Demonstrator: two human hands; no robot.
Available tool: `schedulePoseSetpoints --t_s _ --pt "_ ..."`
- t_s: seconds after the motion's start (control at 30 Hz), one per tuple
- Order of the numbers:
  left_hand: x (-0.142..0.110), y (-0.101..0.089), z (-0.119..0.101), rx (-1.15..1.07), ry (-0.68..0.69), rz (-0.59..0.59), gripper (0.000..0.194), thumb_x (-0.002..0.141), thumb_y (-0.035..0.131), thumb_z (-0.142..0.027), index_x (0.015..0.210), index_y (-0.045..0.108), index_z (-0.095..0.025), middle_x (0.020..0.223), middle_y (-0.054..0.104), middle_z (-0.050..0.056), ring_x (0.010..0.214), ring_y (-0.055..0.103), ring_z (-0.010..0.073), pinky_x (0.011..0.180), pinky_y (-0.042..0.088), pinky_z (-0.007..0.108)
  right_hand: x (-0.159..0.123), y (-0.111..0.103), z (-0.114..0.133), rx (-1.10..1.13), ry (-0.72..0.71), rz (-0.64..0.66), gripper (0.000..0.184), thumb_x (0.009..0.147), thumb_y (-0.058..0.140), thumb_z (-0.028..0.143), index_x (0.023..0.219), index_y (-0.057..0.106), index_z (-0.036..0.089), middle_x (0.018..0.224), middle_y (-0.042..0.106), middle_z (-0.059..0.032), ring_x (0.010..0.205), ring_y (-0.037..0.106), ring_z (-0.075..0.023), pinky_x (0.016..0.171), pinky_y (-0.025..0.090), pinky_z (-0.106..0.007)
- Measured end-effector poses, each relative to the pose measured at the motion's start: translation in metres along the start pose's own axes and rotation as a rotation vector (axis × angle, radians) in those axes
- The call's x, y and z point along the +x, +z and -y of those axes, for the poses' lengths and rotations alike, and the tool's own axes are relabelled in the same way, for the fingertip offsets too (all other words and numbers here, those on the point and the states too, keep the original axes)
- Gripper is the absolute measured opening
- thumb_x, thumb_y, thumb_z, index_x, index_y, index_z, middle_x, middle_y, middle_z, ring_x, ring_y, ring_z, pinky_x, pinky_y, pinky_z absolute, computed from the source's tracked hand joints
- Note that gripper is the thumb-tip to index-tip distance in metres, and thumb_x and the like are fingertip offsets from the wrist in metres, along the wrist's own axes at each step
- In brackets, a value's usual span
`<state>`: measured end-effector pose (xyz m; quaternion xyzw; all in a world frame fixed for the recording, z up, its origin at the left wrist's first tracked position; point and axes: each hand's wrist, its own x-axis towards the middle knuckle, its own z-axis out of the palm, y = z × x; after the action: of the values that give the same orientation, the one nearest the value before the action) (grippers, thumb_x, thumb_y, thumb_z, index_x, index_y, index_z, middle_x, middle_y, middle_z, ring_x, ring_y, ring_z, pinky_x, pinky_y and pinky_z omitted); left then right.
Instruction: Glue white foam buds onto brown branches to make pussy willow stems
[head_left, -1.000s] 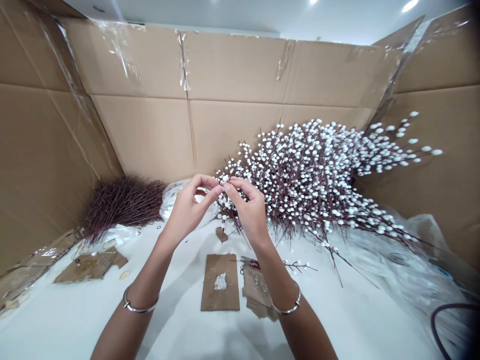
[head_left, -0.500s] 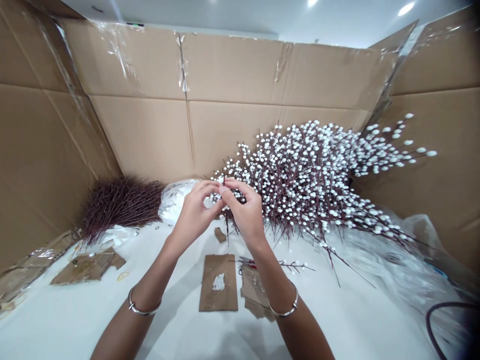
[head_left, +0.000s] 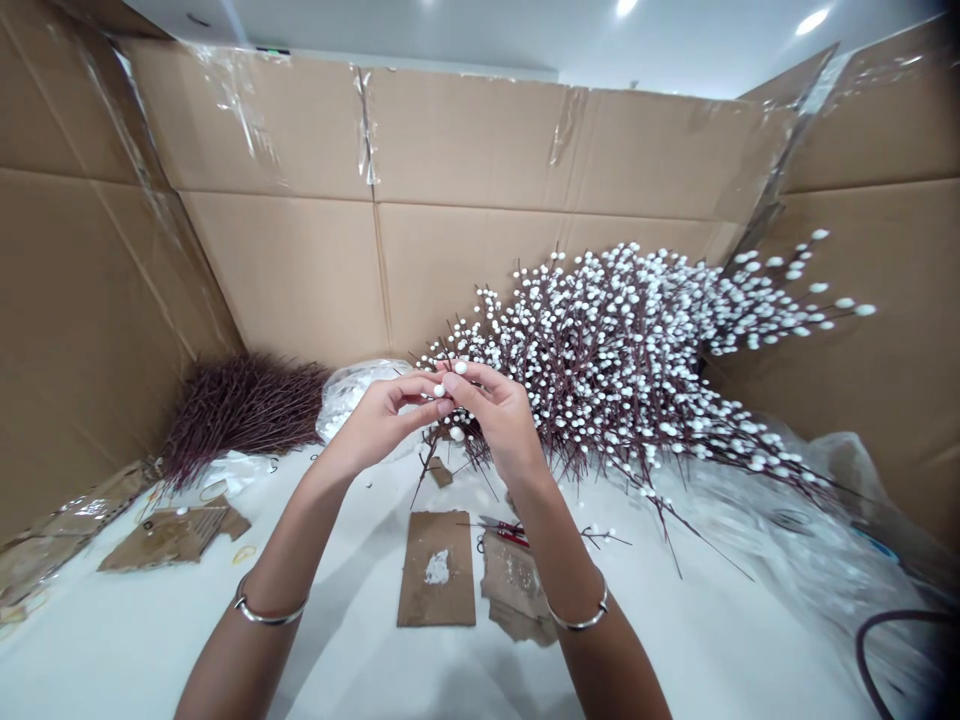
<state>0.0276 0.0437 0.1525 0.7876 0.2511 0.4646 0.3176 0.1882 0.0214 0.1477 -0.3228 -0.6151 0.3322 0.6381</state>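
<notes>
Both my hands meet above the middle of the table. My right hand (head_left: 504, 418) is closed round a thin dark brown twig (head_left: 425, 468), whose lower stems hang below the fingers. White berries show on it, one above the right fingers and another just under them. My left hand (head_left: 382, 418) is closed in a pinch, thumb and fingertips at a small white berry (head_left: 440, 390) beside the right thumb. Whether that berry is fixed to the twig is hidden by the fingertips. Below lies a cardboard piece (head_left: 416, 590) with a smear of white paste (head_left: 437, 567).
A big heap of berry-covered twigs (head_left: 622, 340) fills the back right. Bare brown twigs (head_left: 244, 410) lie back left, beside a clear bag (head_left: 352, 395) of white pieces. Red-handled scissors (head_left: 514, 535) rest near torn cardboard (head_left: 517, 590). Cardboard walls (head_left: 285, 260) surround the table.
The twig has turned in my hands, its stems now hanging to the lower left and its white berries showing. My left fingers have flattened, and both hands have shifted slightly.
</notes>
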Motion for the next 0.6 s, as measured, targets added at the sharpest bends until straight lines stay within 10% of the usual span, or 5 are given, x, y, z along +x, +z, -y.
schedulePoseSetpoints --t_s 0.2,0.37,0.6 --pt "0.004 -0.018 0.018 -0.101 -0.089 -0.028 0.024 0.084 0.067 -0.028 0.108 0.070 -0.023 0.117 0.071 0.007 0.103 0.068 0.0191 0.089 0.055 0.034 -0.007 0.005 0.007 -0.428 -0.332 -0.173 0.004 0.087 0.067 0.029 0.086 0.071 0.031 0.102 0.075 0.0033 0.107 0.062 -0.0207 0.101 0.043 -0.045" --pt "0.007 -0.048 0.079 0.641 -0.427 -0.272 0.032 0.089 0.048 -0.028 0.114 0.068 -0.020 0.120 0.071 0.005 0.106 0.067 0.0203 0.093 0.051 0.030 -0.012 0.008 0.007 -0.726 -0.522 -0.188 0.012 0.093 0.060 0.031 0.091 0.070 0.037 0.100 0.076 0.0089 0.110 0.060 -0.0218 0.114 0.022 -0.051" --pt "-0.016 -0.063 0.166 0.907 -0.795 -0.256 0.022 0.079 0.059 -0.024 0.093 0.074 -0.016 0.105 0.073 0.018 0.104 0.065 0.0360 0.086 0.049 0.042 -0.015 0.012 0.007 -0.691 -0.563 -0.190 0.007 0.092 0.062 0.030 0.088 0.066 0.035 0.088 0.076 0.0084 0.108 0.063 -0.0203 0.119 0.015 -0.049"
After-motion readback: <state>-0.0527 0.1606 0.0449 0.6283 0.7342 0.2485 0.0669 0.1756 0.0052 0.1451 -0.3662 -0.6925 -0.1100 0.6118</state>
